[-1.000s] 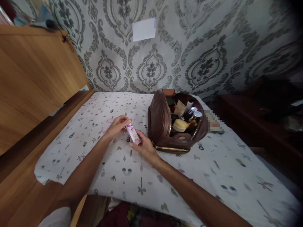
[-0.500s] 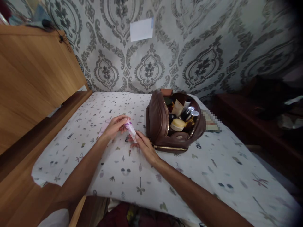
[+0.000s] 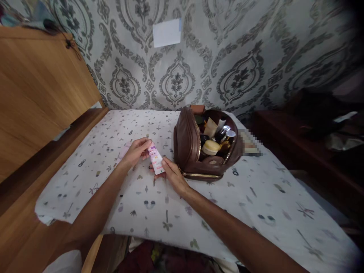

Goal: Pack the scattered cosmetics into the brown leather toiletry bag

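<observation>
A small pink-and-white tube (image 3: 156, 158) with purple print is held between my two hands above the patterned cloth. My left hand (image 3: 137, 152) pinches its upper end, fingers closed. At the lower end, my right hand (image 3: 174, 175) grips the side with its thumb and fingers. The tube's printed broad face is turned up toward me. Just right of my right hand stands a brown leather cosmetic bag (image 3: 184, 140), its top unzipped. Inside it are a yellow-lidded jar (image 3: 211, 147) and several bottles and tubes. Beside my left wrist lies a pale pink item (image 3: 123, 153), partly hidden.
The white cloth (image 3: 167, 225) with small prints covers the table. A wooden panel (image 3: 42, 83) rises at the left, and a patterned wall stands behind. A pixelated flat item (image 3: 250, 144) lies right of the bag. Dark red furniture (image 3: 284, 132) is farther right.
The tube has been turned between my fingers, so its broad printed face now shows instead of a narrower side. Both hands stay on it. The view has shifted slightly.
</observation>
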A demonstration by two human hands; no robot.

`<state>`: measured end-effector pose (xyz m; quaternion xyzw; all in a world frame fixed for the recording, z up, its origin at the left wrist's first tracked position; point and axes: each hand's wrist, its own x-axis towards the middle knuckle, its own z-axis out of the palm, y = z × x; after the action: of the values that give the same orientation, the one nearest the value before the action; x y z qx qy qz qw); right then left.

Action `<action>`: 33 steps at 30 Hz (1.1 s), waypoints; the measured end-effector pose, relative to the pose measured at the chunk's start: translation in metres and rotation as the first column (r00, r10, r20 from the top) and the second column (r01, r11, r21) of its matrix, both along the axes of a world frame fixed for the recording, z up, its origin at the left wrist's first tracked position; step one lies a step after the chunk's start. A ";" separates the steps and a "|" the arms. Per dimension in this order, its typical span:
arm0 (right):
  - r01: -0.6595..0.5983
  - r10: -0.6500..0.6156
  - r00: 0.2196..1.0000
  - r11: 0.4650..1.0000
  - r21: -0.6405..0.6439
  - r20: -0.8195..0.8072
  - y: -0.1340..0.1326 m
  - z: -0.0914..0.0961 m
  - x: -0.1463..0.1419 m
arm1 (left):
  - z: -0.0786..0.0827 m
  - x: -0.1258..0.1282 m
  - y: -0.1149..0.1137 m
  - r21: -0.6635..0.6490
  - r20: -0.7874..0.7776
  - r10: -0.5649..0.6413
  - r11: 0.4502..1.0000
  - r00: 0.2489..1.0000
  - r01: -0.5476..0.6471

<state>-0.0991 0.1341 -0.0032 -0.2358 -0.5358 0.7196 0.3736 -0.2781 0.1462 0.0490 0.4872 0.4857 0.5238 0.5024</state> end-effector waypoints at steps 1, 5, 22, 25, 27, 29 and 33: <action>-0.004 0.004 1.000 1.000 0.007 0.004 0.000 0.000 0.000 | -0.001 0.000 0.000 0.001 0.006 0.002 1.000 1.000 -0.002; -0.012 0.012 0.999 0.999 0.029 0.030 0.001 0.001 0.000 | -0.003 -0.001 0.001 0.000 0.016 0.004 1.000 1.000 -0.004; 0.023 -0.080 0.982 0.951 0.308 0.173 0.001 0.041 0.001 | 0.013 0.009 -0.011 0.064 0.133 -0.089 0.995 0.987 0.082; 0.045 -0.128 0.969 0.933 0.357 0.211 -0.001 0.049 0.005 | 0.017 0.011 -0.014 0.077 0.159 -0.121 0.991 0.980 0.109; 0.047 -0.138 0.965 0.928 0.370 0.225 -0.004 0.053 0.009 | 0.019 0.012 -0.016 0.092 0.160 -0.157 0.985 0.975 0.143; 0.035 -0.118 0.969 0.936 0.350 0.219 -0.008 0.058 0.014 | 0.020 0.013 -0.017 0.104 0.155 -0.192 0.979 0.969 0.177; 0.005 -0.038 0.990 0.973 0.231 0.138 -0.017 0.071 0.023 | 0.020 0.015 -0.019 0.139 0.169 -0.204 0.973 0.964 0.182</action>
<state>-0.0764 0.1173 0.0675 -0.2471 -0.6383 0.6300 0.3670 -0.2629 0.1276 0.0693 0.5121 0.3546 0.5436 0.5626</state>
